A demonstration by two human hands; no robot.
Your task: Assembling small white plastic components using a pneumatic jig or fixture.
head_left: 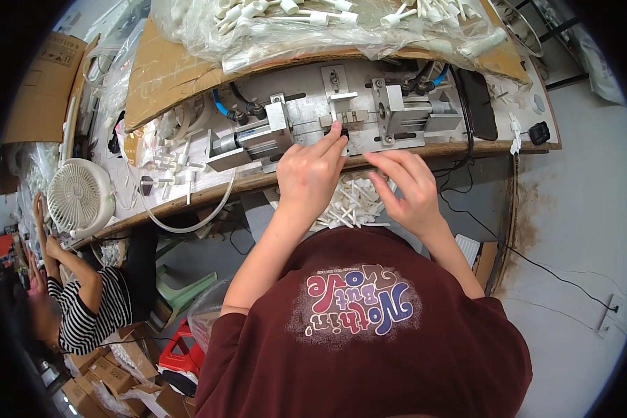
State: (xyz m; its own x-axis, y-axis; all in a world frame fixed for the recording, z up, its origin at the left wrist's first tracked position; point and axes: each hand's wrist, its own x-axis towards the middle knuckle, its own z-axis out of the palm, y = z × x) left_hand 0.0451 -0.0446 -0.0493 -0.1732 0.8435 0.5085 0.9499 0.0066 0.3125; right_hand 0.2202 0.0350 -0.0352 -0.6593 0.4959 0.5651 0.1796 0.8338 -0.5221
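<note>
Both apart: left hand (305, 175) at metal fixture (354, 118), hold unclear; right hand (412, 189) gaped. We judged square seating best.

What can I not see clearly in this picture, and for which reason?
In the head view:
Spot beneath the left hand: covered by its index finger.
Near side of the white stick pile: hidden by the maroon shirt.
White parts at top: cut off by the upper edge.
Co-worker's hand: too small for detail.
</note>
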